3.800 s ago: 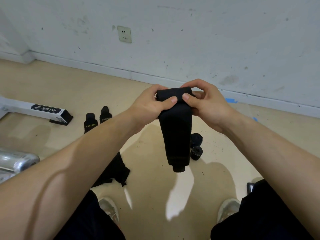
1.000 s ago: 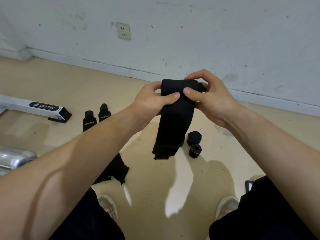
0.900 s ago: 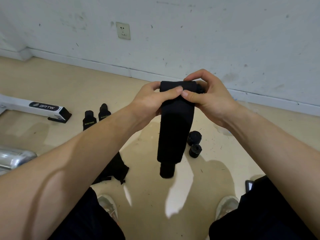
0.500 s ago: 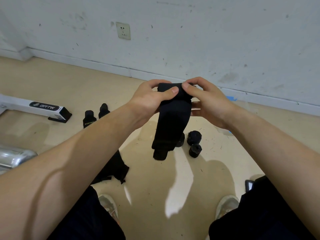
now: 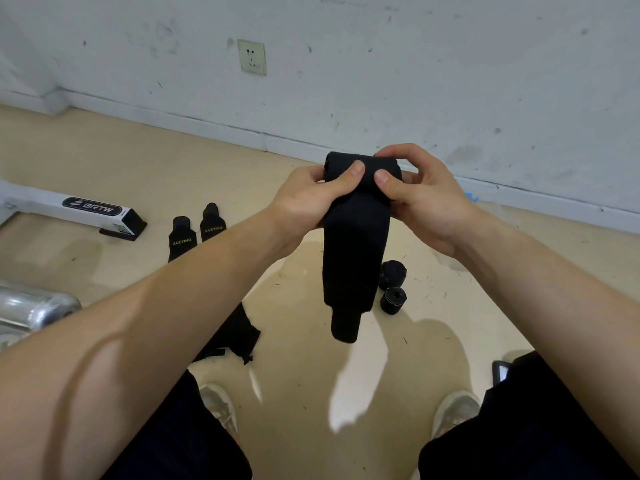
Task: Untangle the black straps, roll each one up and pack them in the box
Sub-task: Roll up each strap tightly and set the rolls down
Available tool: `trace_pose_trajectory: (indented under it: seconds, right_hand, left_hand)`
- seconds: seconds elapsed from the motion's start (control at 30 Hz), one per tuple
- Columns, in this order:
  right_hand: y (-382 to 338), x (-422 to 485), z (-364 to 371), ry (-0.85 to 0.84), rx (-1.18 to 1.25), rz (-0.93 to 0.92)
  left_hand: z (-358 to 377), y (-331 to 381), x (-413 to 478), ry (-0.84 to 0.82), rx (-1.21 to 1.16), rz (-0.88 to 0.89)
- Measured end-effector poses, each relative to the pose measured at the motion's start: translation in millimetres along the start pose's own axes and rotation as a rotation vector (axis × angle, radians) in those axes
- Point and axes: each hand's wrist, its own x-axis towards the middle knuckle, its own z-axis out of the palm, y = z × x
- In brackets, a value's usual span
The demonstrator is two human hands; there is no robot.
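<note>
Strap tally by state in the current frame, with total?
Half-rolled strap, gripped by left hand and right hand: 1
Finished rolls: 2
Loose XUEYING straps: 2
Total: 5; black heap partly hidden, uncounted.

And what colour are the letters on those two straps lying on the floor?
Yellowish-green letters on black straps, seen in the head view.

Wide black strap hangs upright, top end rolled, narrow tab dangling. At its four o'clock, two tight rolls sit together on the floor; at nine o'clock, two lettered straps.
</note>
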Motion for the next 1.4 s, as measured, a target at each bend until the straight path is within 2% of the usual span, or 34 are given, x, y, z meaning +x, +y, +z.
trace_pose_trajectory:
  seconds: [0.17,0.33,0.53,0.73,0.93,1.4]
  right_hand:
    - [0,-1,-2,-0.009,-0.040,-0.018]
    - [-4,-1,-2,-0.022,0.072,0.087]
    - [-2,-2,4,-0.004,-0.075,0.152]
    - [1,-1,3,-0.015,-0.058,0.112]
    - [4,-1,4,-0.002,-0.003,0.092]
    - [4,-1,-1,0.019,-0.054,0.008]
  left_hand:
    - [2,0,1,0.048,-0.004,0.041]
    - [1,-2,2,0.065,0.036,0.061]
    - [-1,-1,1,0.075,0.066,0.086]
    - [-2,-3,2,0.070,0.076,0.086]
    - [-6,-6,5,-0.011,0.004,-0.026]
    - [2,-5,4,-0.016,-0.017,-0.017]
